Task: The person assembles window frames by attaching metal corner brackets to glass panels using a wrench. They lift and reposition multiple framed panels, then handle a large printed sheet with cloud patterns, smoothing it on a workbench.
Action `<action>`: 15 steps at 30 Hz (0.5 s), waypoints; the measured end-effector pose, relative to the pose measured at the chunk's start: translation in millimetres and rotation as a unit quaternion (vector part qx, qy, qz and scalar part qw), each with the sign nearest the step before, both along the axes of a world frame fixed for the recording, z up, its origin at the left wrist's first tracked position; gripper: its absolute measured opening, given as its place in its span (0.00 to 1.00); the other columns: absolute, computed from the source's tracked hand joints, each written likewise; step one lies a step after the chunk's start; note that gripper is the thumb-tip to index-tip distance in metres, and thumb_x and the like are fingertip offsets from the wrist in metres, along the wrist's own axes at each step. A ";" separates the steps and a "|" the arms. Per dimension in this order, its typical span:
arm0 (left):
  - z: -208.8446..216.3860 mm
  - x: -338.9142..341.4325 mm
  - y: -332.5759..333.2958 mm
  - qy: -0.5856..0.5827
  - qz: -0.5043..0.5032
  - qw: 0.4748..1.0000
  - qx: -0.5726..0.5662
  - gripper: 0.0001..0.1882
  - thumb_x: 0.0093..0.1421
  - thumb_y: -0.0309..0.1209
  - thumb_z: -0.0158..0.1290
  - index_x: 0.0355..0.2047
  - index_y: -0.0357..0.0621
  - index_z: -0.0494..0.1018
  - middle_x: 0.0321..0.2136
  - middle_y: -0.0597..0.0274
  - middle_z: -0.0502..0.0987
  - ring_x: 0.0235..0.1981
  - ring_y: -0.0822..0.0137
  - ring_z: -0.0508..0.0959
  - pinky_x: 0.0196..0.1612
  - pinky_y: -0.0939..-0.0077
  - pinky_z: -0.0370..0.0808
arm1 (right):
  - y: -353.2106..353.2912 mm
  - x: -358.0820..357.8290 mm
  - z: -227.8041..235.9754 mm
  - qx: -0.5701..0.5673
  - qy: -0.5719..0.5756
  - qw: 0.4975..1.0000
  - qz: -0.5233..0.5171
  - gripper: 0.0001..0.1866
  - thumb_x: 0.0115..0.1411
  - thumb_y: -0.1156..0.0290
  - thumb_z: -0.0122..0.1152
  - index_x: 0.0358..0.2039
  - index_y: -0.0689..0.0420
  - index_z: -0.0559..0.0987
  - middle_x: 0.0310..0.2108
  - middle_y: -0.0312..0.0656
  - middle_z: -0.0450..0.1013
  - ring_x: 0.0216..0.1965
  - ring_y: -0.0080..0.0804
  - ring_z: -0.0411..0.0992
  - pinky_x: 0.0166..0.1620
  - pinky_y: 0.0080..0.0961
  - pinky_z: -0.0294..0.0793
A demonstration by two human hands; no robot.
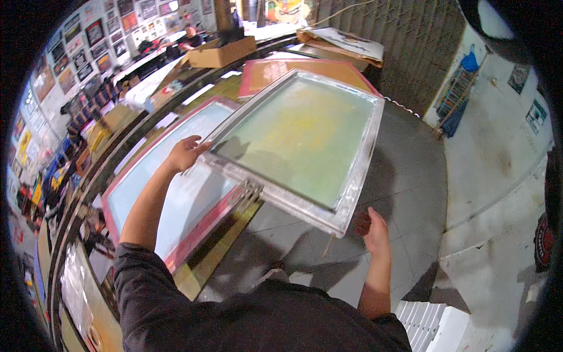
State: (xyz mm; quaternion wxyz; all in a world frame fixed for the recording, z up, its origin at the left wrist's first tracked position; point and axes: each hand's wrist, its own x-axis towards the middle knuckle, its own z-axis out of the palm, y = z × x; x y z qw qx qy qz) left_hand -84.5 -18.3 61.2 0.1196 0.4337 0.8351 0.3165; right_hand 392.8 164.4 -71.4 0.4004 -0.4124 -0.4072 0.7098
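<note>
A screen printing frame (359, 182) with a metal border and pale green mesh, yellowish in the middle, is raised at a tilt before me. My left hand (186, 154) grips its left edge, the finger ends partly hidden. A metal clamp (249, 192) sits at the frame's near-left side. My right hand (375, 230) is apart from the frame, just below its near right corner, with thumb and fingers spread and the fingers in shadow. Under the frame's left side lies another screen (170, 176) with light blue mesh and a red border.
Beyond the frame lies an orange-brown screen (264, 73) with a red border. A cardboard box (226, 54) stands on the long table at the far left, where a person (190, 40) sits. A white wall (487, 146) rises on my right, with a white slatted object (431, 325) below it.
</note>
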 end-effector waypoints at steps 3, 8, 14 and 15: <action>-41.0 -78.7 58.9 0.121 -0.025 0.992 -0.028 0.34 0.50 0.54 0.48 0.43 0.32 0.67 0.37 0.40 0.72 0.42 0.53 0.72 0.44 0.70 0.68 | 21.2 -32.8 0.2 -0.018 -0.024 0.999 0.025 0.19 0.54 0.59 0.51 0.40 0.61 0.72 0.38 0.40 0.70 0.39 0.31 0.68 0.41 0.28 0.67; -49.1 -87.5 139.6 0.114 -0.036 0.991 -0.063 0.31 0.47 0.53 0.51 0.32 0.30 0.73 0.29 0.42 0.75 0.34 0.54 0.76 0.37 0.68 0.70 | 25.3 -51.8 28.9 -0.005 -0.021 0.999 0.044 0.15 0.54 0.64 0.51 0.35 0.65 0.73 0.32 0.42 0.73 0.31 0.30 0.72 0.36 0.26 0.72; -60.5 -116.0 191.8 0.042 -0.014 0.993 -0.113 0.36 0.39 0.55 0.57 0.31 0.26 0.72 0.29 0.39 0.74 0.33 0.52 0.76 0.36 0.68 0.71 | 22.7 -74.5 27.1 0.027 -0.109 0.993 -0.029 0.14 0.50 0.68 0.57 0.34 0.64 0.73 0.30 0.40 0.73 0.29 0.28 0.71 0.34 0.25 0.70; -53.8 -108.5 194.1 0.012 -0.032 0.992 -0.120 0.36 0.38 0.54 0.57 0.31 0.26 0.72 0.29 0.38 0.74 0.33 0.52 0.76 0.36 0.67 0.71 | 23.1 -77.4 30.8 0.045 -0.155 0.986 -0.036 0.15 0.48 0.67 0.59 0.33 0.63 0.73 0.30 0.40 0.72 0.28 0.28 0.70 0.33 0.25 0.69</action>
